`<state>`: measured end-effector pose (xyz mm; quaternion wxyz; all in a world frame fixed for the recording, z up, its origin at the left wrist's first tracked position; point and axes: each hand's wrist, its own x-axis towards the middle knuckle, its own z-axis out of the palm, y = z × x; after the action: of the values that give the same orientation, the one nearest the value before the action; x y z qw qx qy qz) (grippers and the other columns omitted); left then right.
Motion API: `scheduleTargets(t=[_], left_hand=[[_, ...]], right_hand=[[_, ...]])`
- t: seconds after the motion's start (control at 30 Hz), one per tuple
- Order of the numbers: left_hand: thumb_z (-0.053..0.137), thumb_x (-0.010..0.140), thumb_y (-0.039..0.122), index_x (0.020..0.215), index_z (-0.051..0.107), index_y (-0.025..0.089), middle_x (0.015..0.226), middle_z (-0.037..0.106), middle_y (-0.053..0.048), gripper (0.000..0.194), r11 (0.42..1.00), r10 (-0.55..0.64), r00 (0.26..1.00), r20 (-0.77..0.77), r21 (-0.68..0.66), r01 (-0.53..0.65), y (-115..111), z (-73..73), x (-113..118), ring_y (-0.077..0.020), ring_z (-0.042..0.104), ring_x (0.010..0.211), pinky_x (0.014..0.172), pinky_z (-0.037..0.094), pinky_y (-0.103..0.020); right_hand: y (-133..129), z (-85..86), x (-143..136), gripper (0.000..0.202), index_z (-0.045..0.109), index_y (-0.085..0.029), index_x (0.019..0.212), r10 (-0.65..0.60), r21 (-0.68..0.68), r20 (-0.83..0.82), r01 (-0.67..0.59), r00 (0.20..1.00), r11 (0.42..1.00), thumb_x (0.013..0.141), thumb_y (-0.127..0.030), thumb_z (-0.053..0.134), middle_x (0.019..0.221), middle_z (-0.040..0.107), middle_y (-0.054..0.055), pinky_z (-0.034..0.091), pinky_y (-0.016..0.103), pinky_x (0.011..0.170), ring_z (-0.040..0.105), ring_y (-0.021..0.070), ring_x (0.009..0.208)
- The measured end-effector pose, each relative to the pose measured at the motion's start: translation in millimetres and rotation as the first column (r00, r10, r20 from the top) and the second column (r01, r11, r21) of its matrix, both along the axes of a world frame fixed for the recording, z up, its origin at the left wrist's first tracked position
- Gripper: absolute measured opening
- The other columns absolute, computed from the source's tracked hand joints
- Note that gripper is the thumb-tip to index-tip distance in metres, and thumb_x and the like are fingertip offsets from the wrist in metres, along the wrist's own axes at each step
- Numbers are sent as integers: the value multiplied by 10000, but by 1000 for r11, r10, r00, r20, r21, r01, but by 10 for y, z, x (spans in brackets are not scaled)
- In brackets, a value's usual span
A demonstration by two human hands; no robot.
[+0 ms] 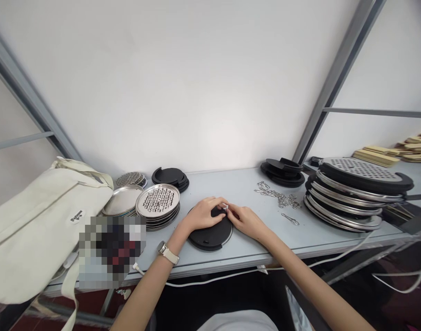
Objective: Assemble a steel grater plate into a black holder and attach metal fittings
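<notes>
A round black plastic base (210,236) lies flat near the table's front edge. My left hand (208,214) rests over its far left side, thumb stretched across the top and fingers curled toward the far rim. My right hand (245,221) pinches a small silvery piece (226,208) at the far right rim, where the fingertips of both hands meet. Its exact shape is hidden by the fingers. To the right lie several loose metal clips (282,198), one of them (290,219) apart from the pile.
Left of my hands stand a stack of round metal grater discs (158,202) and black bases (170,178). More black bases (282,172) sit behind the clips. A tall stack of graters in black holders (355,193) stands right. A cream bag (48,216) and white cable (231,275) border the table.
</notes>
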<state>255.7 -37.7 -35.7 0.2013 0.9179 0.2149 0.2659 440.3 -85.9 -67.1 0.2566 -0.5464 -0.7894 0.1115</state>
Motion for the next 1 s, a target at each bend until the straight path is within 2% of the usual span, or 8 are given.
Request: scheduleTargets(t=[0.37,1.0], left_hand=[[540,788,157,1090,517,230,968,614,-15,312,999,-4,1000,10,-34,4,-12,20,4,-170,552,905,842,427,-306],[555,770,144,1020,537,221,944,615,-4,263,994,-13,999,49,-105,18,9,5,11,-149,567,876,817,443,-279]], right_hand=[[-24,46,-23,262,566,-185,928,-18,-21,20,18,1000,1000,908,-275,321,660,607,18,302,222,546,540,137,553],[-20,34,-19,264,568,-181,899,-13,-19,24,13,1000,1000,907,-280,323,645,597,15,289,219,534,521,128,533]])
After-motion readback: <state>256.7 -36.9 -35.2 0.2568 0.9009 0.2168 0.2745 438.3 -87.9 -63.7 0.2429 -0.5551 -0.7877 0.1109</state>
